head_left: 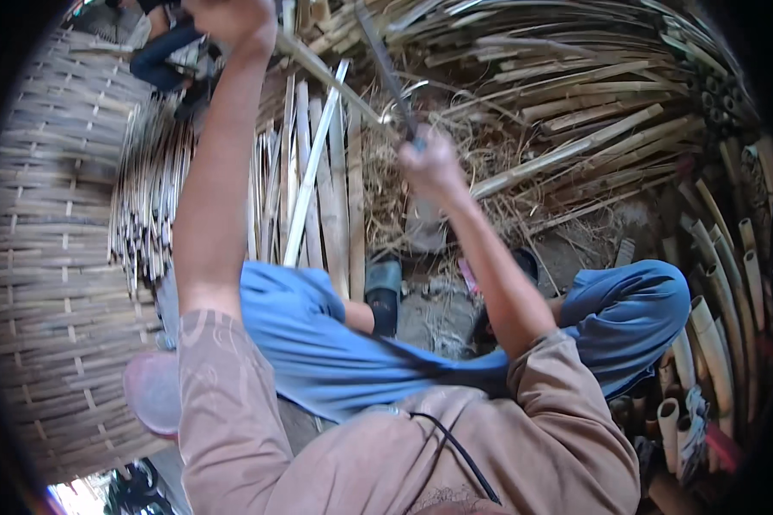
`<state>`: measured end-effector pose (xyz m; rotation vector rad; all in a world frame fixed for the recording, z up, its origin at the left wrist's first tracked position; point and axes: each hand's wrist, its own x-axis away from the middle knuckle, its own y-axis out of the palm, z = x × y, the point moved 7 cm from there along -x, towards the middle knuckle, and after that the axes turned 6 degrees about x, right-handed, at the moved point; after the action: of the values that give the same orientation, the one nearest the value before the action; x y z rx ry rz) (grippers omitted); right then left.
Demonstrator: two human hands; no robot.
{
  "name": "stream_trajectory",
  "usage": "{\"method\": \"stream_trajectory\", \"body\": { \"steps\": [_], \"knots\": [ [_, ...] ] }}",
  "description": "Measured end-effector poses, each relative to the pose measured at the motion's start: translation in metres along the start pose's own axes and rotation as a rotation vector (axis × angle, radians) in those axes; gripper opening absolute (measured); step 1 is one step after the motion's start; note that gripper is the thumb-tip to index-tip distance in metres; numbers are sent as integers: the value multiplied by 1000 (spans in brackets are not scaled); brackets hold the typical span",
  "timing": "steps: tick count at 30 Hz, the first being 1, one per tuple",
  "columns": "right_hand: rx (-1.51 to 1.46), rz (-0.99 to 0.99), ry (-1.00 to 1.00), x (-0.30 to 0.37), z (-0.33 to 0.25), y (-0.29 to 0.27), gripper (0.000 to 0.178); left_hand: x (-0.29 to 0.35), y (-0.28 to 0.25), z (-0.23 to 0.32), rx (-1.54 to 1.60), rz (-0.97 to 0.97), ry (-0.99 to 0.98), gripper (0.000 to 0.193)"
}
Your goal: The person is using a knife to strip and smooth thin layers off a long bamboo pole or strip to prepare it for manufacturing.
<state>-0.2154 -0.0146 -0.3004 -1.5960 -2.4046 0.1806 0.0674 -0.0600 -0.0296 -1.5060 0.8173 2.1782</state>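
My left hand [232,19] is stretched far forward at the upper edge, closed on the end of a bamboo strip [322,70]. The strip slants down to the right, toward my other hand. In my right hand [434,163] is the handle of a long knife [383,64], its dark blade pointing up and away from me. The blade crosses just beyond the strip's lower end; whether they touch I cannot tell. Beneath both lies a heap of bamboo shavings [481,154]. Motion blurs the right hand a little.
Split bamboo slats [335,197] lie between my left arm and the shavings. Long bamboo pieces [593,103] are stacked at the far right, with hollow bamboo tubes [709,343] nearer. A woven bamboo panel [51,257] fills the left. Another person's leg [165,56] shows at the upper left.
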Motion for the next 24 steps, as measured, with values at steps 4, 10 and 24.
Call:
{"method": "stream_trajectory", "body": {
  "steps": [4, 10, 24],
  "knots": [
    [94, 515, -731, 5, -161, -85, 28, -3, 10, 30, -344, 110, -117, 33],
    [340, 840, -727, 27, -82, -32, 14, -6, 2, 30, -381, 153, -25, 28],
    [-250, -462, 457, 2, 163, 27, 17, -10, 28, 20, -81, -45, -75, 19]
  ]
}}
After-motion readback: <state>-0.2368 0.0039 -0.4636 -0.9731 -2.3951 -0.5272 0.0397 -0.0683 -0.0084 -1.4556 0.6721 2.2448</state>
